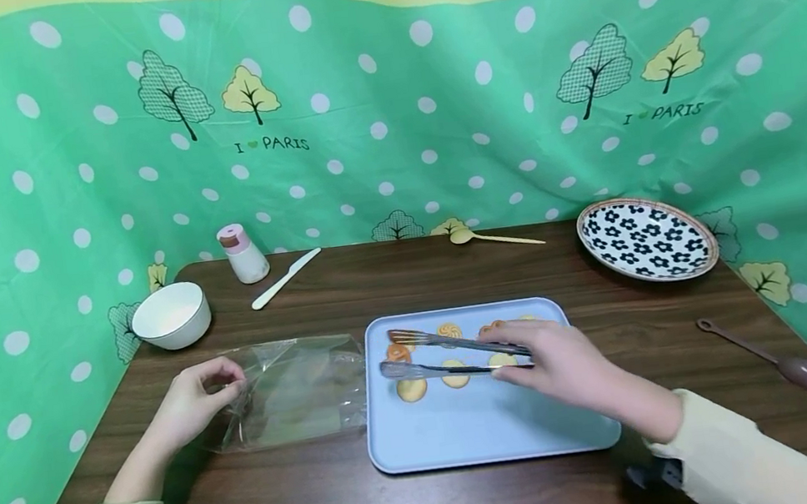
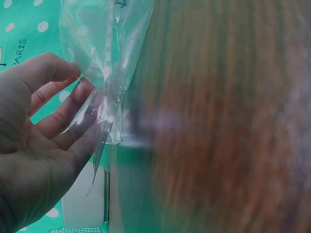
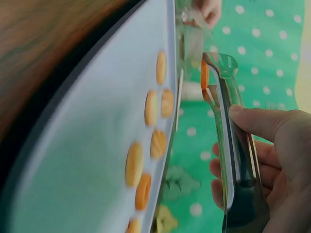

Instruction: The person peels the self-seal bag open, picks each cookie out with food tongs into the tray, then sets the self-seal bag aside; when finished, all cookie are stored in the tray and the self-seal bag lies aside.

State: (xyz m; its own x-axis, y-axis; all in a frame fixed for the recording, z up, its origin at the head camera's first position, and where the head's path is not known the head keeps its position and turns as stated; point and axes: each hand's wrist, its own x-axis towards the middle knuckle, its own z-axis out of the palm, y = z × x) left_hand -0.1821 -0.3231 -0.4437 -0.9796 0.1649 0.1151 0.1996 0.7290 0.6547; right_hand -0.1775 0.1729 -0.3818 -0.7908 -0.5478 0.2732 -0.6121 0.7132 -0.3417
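My right hand [image 1: 548, 356] grips metal tongs [image 1: 460, 339] above the blue tray [image 1: 486, 435]. Between the tong tips is an orange-brown ring-shaped cookie [image 3: 205, 74], held up off the tray in the right wrist view. Several round cookies [image 1: 412, 390] lie on the tray, partly hidden by the tongs and hand. At the left, my left hand [image 1: 198, 399] holds the edge of a clear plastic bag [image 1: 300, 391] near its end. In the left wrist view, the fingers [image 2: 56, 116] curl at the crumpled film of the bag, some of them seen through it.
Behind the left hand stand a white bowl [image 1: 171, 316] and a pink-capped shaker [image 1: 245, 255], with a white knife [image 1: 286, 280] beside them. Farther right are a yellow spoon [image 1: 492, 237], a flower-patterned plate [image 1: 648, 243] and a brown spoon [image 1: 804, 372]. A green curtain [image 1: 357, 123] hangs behind the table.
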